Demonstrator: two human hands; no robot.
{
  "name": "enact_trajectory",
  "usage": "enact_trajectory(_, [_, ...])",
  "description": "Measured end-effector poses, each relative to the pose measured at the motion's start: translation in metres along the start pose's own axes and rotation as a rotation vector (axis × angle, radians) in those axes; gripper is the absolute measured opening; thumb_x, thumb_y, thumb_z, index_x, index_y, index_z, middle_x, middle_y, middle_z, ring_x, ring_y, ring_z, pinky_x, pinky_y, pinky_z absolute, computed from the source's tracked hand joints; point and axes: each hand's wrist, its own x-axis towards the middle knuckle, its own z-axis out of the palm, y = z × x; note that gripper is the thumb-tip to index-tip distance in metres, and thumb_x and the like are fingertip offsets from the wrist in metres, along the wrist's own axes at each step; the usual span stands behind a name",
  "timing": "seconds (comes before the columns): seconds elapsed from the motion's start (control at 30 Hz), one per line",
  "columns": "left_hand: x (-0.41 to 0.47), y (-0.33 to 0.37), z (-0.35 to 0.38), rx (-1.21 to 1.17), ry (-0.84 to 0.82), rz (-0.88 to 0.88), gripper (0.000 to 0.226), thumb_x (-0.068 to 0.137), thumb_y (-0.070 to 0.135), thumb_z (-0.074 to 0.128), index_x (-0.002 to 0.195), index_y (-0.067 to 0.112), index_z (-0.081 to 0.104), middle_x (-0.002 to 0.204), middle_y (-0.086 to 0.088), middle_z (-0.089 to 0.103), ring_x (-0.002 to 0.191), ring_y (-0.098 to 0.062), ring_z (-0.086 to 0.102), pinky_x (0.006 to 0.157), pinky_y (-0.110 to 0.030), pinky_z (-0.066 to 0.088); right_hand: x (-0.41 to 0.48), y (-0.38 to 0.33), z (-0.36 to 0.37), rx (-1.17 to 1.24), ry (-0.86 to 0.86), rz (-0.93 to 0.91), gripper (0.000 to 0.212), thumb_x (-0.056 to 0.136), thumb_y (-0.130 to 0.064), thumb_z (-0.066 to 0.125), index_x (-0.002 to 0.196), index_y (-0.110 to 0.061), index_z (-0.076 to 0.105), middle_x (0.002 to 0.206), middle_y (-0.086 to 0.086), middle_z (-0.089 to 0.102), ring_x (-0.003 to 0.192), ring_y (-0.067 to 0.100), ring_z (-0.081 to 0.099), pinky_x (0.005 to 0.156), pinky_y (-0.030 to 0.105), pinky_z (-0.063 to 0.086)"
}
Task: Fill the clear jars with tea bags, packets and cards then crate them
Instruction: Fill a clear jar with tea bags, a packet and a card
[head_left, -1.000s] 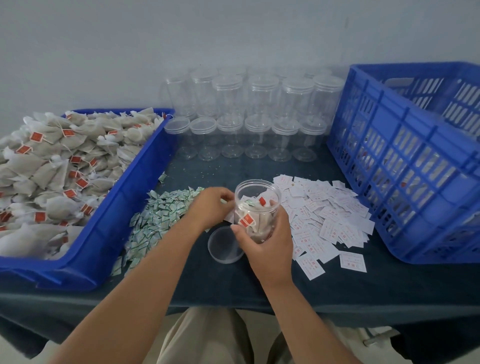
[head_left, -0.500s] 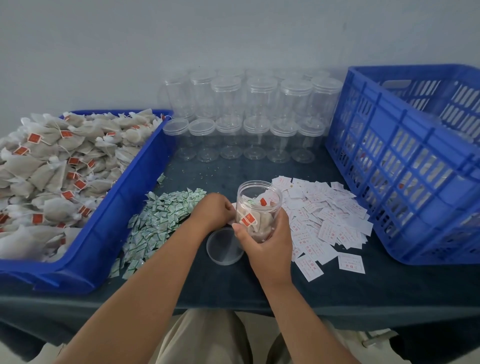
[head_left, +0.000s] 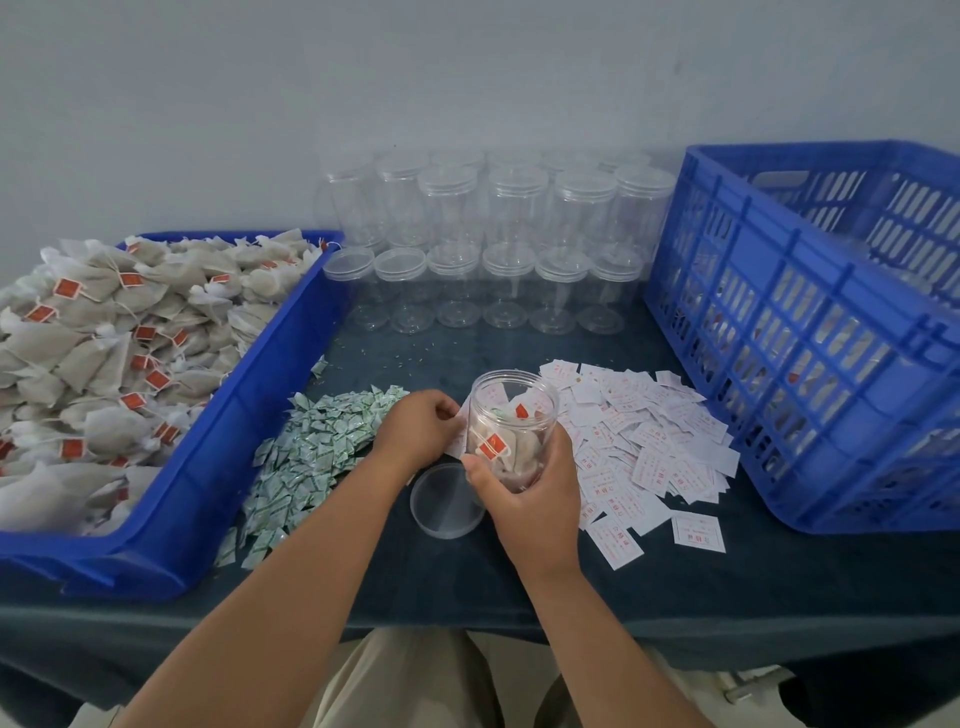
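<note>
A clear plastic jar (head_left: 511, 415), round, lidless and part-filled with beige tea bags (head_left: 519, 452) bearing red tags, is gripped about its lower half by the right hand (head_left: 527, 491), with the thumb across the near wall and the fingers wrapped behind. Whether its base rests on the dark blue cloth (head_left: 519, 587) cannot be told, since the hand hides it. The jar's long axis is held close to upright, with the open mouth turned up. The left hand (head_left: 421, 431) lies just to the left of the jar, at or almost at its wall, with the fingers curled inward. A sliver of white is seen at the fingertips, but it cannot be told whether a card is pinched there or merely lies beneath. The mouth thus lies up and to the right of those fingers, so a short lift over the rim is judged to be what any insertion needs. The heap of small green-and-white packets (head_left: 322, 447) is nearer the left hand, and the spread of white cards (head_left: 639, 447) is nearer the occupied right. The clear round lid (head_left: 447, 501) lies on the cloth just beside the jar, to its near left. Red print is seen on the cards and marks on the red tags, but nothing can be read and no brand is made out. The blue lattice crate (head_left: 810, 338) stands well to the right.
</note>
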Motion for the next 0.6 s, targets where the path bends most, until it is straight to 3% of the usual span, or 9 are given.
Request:
enact_trajectory(0.1, [-0.004,0.000,-0.002,-0.080,0.065,0.014,0.017,0.094,0.027,0.069,0.078,0.036,0.072,0.077,0.017,0.071,0.075,-0.003,0.067,0.065,-0.027,0.050,0.001,0.001,0.000,0.002,-0.010,0.015,0.076,0.071,-0.058,0.092,0.134,-0.029,0.059,0.125,-0.014,0.071,0.118,0.009,0.070,0.098,0.043,0.061])
enact_trajectory(0.2, [-0.004,0.003,-0.009,-0.195,0.082,0.004,0.013,0.095,0.025,0.068,0.089,0.029,0.079,0.071,0.016,0.074,0.064,0.001,0.070,0.060,-0.023,0.048,0.001,0.001,0.001,-0.008,-0.016,0.008,0.077,0.072,-0.061,0.091,0.134,-0.030,0.058,0.126,-0.016,0.069,0.120,0.008,0.069,0.098,0.041,0.061])
enact_trajectory(0.4, [-0.004,0.006,-0.017,-0.284,0.003,-0.054,0.022,0.083,0.011,0.078,0.102,0.021,0.081,0.080,0.008,0.080,0.074,-0.008,0.075,0.078,-0.032,0.062,0.000,0.000,0.000,-0.010,-0.013,0.000,0.073,0.073,-0.060,0.091,0.131,-0.030,0.059,0.122,-0.016,0.070,0.116,0.007,0.070,0.096,0.039,0.062])
enact_trajectory(0.53, [-0.005,0.002,-0.015,-0.244,0.048,-0.090,0.006,0.082,0.028,0.085,0.082,0.025,0.080,0.074,0.012,0.076,0.078,-0.010,0.073,0.077,-0.035,0.061,0.000,0.000,0.000,-0.006,-0.019,0.003,0.071,0.072,-0.061,0.091,0.129,-0.031,0.059,0.121,-0.016,0.071,0.114,0.007,0.070,0.093,0.034,0.062])
enact_trajectory(0.6, [-0.007,0.000,-0.016,-0.276,0.093,-0.116,0.019,0.082,0.036,0.086,0.076,0.021,0.076,0.068,0.010,0.074,0.070,-0.012,0.070,0.068,-0.033,0.059,0.001,0.001,0.000,-0.010,-0.021,0.010,0.070,0.071,-0.060,0.091,0.127,-0.032,0.060,0.119,-0.015,0.071,0.112,0.007,0.070,0.093,0.034,0.061])
